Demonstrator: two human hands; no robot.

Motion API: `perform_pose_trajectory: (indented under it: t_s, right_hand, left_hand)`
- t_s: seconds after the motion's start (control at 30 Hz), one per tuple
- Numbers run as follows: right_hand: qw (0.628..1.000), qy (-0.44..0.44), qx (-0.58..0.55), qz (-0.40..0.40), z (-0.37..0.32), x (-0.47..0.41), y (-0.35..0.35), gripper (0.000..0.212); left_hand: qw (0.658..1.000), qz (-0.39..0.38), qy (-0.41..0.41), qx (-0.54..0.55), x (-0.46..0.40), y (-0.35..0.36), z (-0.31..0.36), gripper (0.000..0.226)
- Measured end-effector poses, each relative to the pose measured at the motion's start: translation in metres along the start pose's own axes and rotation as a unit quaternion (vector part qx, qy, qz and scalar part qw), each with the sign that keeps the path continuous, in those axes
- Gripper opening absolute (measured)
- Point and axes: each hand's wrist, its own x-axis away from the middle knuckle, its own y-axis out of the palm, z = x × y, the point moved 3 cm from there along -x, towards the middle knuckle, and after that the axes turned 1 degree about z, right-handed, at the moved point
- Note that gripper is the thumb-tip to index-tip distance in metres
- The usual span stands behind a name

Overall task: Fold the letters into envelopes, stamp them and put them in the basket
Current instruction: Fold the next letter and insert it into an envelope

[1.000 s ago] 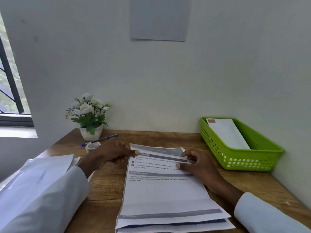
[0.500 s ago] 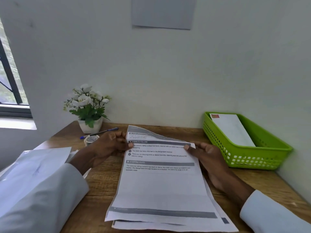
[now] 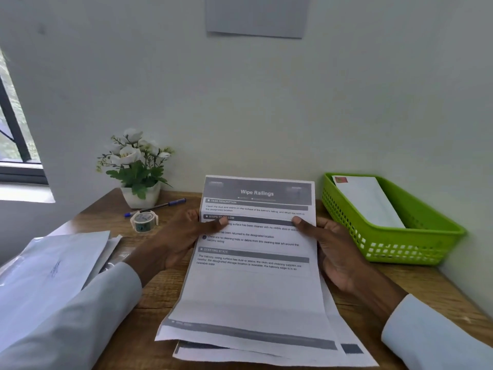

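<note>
A printed letter (image 3: 253, 284) headed "Wipe Railings" is lifted at its far end above more sheets (image 3: 344, 340) lying on the wooden desk. My left hand (image 3: 184, 236) pinches its left edge, thumb on top. My right hand (image 3: 330, 249) grips its right edge the same way. A green plastic basket (image 3: 416, 241) stands at the right against the wall, with one white stamped envelope (image 3: 368, 201) inside. A pile of white envelopes (image 3: 50, 273) lies at the left, partly under my left sleeve.
A small pot of white flowers (image 3: 138, 169) stands at the back left. In front of it lie a blue pen (image 3: 157, 206) and a roll of tape (image 3: 144, 221). The wall is close behind the desk and on the right. A window is at far left.
Both hands have raised the top letter's far end off the stack, so its header now faces me. The view has tilted down a little.
</note>
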Motion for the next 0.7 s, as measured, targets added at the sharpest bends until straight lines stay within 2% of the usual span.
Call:
perform_pose_trajectory:
  t_s: [0.2, 0.33, 0.4, 0.47, 0.6, 0.7]
  right_hand:
    - [0.995, 0.053, 0.071, -0.045, -0.002, 0.005, -0.004, 0.034]
    - [1.0, 0.022, 0.005, 0.01, -0.006, 0.002, -0.003, 0.036]
    - [0.999, 0.019, -0.021, 0.015, -0.007, 0.001, -0.004, 0.034]
    - [0.999, 0.033, -0.024, 0.002, -0.006, 0.001, -0.006, 0.034]
    - [0.995, 0.089, 0.002, -0.038, -0.005, 0.001, -0.009, 0.038]
    - [0.992, 0.11, 0.001, -0.059, -0.008, 0.001, -0.009, 0.037]
  left_hand:
    - [0.995, 0.046, -0.003, 0.083, -0.001, -0.001, -0.001, 0.042]
    - [0.996, 0.01, -0.028, 0.08, 0.001, 0.005, -0.003, 0.045]
    - [0.996, -0.029, -0.039, 0.069, 0.003, 0.01, -0.006, 0.045]
    - [0.996, -0.036, -0.038, 0.073, 0.004, 0.012, -0.006, 0.044]
    - [0.998, 0.043, 0.037, -0.022, 0.002, 0.007, 0.004, 0.033]
    - [0.992, 0.064, 0.068, -0.079, 0.0, 0.005, 0.011, 0.026]
